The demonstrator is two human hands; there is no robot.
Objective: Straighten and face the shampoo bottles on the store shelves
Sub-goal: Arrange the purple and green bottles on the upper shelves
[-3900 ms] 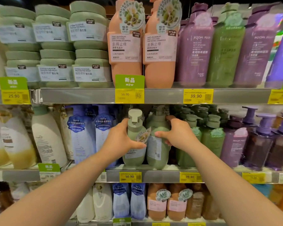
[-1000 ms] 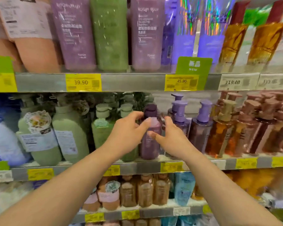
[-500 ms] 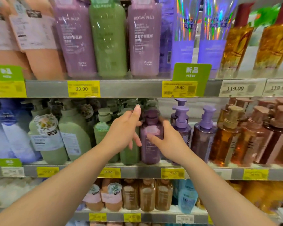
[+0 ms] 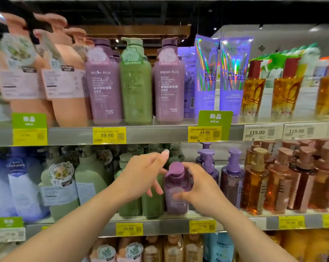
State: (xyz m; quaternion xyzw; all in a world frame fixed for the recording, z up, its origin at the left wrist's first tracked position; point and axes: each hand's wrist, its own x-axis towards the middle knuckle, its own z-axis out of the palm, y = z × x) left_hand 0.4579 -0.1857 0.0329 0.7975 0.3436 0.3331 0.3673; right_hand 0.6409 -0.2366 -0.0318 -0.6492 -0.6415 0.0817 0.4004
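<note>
**Purple bottle now in the right hand's grip**

Head view: Half a second ago both hands only framed the purple pump bottle (image 4: pixel 176 188) at the middle shelf's front edge. Now the right hand (image 4: pixel 199 186) is wrapped round its body from 3 o'clock, thumb across the front, while the left hand (image 4: pixel 143 178) hangs just beside it at 9 o'clock, fingers loose and spread, holding nothing. The bottle looks slightly tilted; whether its label faces forward is too blurred to tell. Judged from this, the turn to face it is under way.

The middle shelf (image 4: pixel 165 222) carries yellow price tags; green bottles (image 4: pixel 152 203) stand at 9 o'clock of the bottle, amber pump bottles (image 4: pixel 254 184) at 3 o'clock. Above, at 12 o'clock, large purple and green bottles (image 4: pixel 135 87) stand on the upper shelf under a dark ceiling.
</note>
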